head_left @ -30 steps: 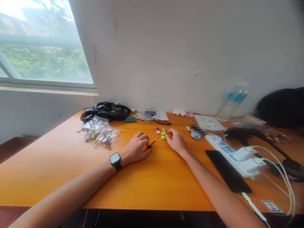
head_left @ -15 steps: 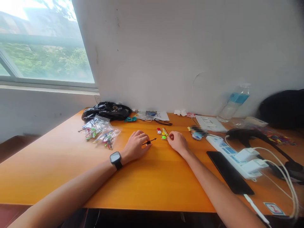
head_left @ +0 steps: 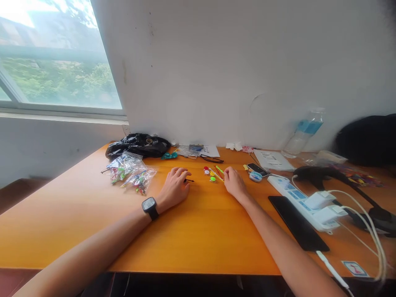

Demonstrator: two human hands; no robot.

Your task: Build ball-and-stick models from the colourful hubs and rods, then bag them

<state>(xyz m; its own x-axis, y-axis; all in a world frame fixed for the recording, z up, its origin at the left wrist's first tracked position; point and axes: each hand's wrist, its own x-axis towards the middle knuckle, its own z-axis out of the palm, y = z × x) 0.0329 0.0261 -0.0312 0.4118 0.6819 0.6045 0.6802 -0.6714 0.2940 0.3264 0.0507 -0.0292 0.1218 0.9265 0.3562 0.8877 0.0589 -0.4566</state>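
Observation:
My left hand (head_left: 175,186), with a smartwatch on its wrist, rests on the orange table (head_left: 198,231). Its fingers are curled round a thin black stick (head_left: 189,180) whose tip pokes out to the right. My right hand (head_left: 234,182) lies a little to the right, fingers bent, and pinches the end of thin coloured sticks (head_left: 217,172) that point back-left. Between the hands lies a small cluster of red, yellow and green round pieces (head_left: 209,173).
Two clear bags of coloured parts (head_left: 131,172) lie left of my hands, a black plastic bag (head_left: 137,144) behind them. To the right are a small phone (head_left: 255,168), a white power strip (head_left: 305,202) with chargers, a black phone (head_left: 297,222), a water bottle (head_left: 301,134) and cables.
My left hand moved slightly away from me and drew the black stick in, so less of it shows. My right hand shifted right, and the coloured sticks now lie spread out from its fingertips.

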